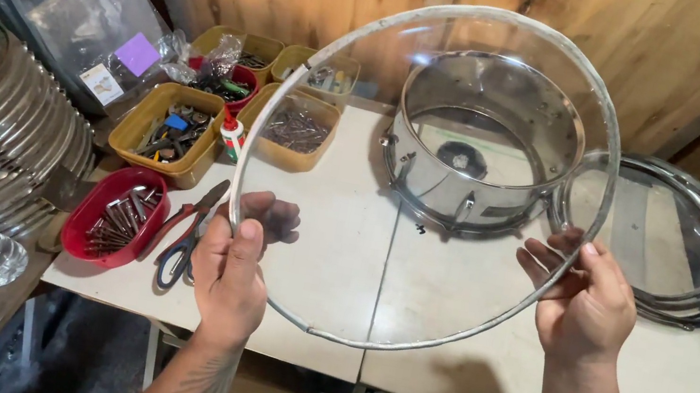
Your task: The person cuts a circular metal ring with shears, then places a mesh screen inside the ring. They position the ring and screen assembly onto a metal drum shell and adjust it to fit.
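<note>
Clear drumhead [429, 182] — both hands, purple label [137, 54]

Left hand [234, 264] raised, fingers curled in grip; right hand [583, 300] raised opposite, fingers pinched shut, forearms upright.

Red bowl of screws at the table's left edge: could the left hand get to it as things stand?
Probably not at once: the left hand grips the clear drumhead. The red bowl sits close beside it, uncovered, only pliers between.
</note>
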